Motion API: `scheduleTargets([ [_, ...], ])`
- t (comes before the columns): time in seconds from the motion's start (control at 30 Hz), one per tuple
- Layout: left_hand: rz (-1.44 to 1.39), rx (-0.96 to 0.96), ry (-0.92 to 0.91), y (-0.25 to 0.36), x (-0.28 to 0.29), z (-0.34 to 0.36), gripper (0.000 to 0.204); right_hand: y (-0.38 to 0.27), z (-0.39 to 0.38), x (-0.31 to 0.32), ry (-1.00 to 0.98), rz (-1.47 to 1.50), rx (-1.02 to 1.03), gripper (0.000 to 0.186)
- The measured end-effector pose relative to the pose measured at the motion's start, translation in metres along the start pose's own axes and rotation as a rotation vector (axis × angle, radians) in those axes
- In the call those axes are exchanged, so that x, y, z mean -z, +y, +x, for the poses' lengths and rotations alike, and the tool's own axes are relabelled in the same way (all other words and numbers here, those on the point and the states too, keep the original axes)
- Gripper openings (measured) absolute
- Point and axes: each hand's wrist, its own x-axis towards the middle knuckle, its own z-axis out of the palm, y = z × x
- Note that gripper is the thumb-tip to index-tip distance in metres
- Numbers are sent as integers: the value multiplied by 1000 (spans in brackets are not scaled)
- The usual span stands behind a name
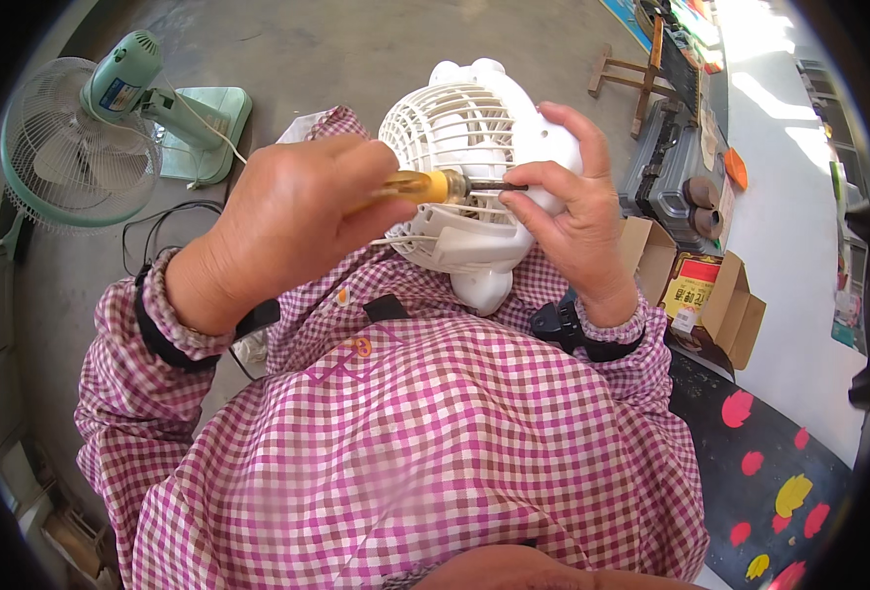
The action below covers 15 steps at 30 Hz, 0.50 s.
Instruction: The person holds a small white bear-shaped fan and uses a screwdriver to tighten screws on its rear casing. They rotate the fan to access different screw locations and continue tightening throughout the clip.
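Observation:
A small white fan [454, 113] with a slatted cage lies in my lap, tilted on its side. My left hand [302, 211] is closed around the yellow handle of a screwdriver [433, 186], whose dark shaft points right across the fan's cage. At the far end of that shaft, my right hand [577, 202] pinches the tip between thumb and a finger. Another finger of this hand rests on the fan's smooth white rim. Whether a screw sits at the tip is hidden by my fingertips. A pale cord runs from the fan under my left wrist.
On the left a green standing fan [86, 147] lies on the floor, a dark cable [174, 208] near it. To the right are a grey toolbox [673, 177], an open cardboard box [715, 305] and a wooden stand [646, 74]. A dark flowered surface [740, 452] lies at lower right.

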Motion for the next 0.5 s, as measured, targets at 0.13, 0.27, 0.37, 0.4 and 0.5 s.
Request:
scheduleTargets([
  [0.13, 220, -332, 263, -2, -6, -5, 40, -4, 0, -3, 2, -25, 24, 17],
  [0.27, -1071, 777, -119, -5, 4, -3, 30, -2, -2, -5, 2, -56, 36, 17],
  [0.37, -537, 121, 32, -7, 0, -1, 30, 1, -4, -3, -1, -28, 18, 17],
  [0.4, -202, -151, 130, -4, -8, 0, 31, 1, -4, -3, -3, -14, 7, 17],
  [0.5, 174, -294, 184, -8, -16, -5, 35, 1, -5, -4, 13, 1, 14, 18],
])
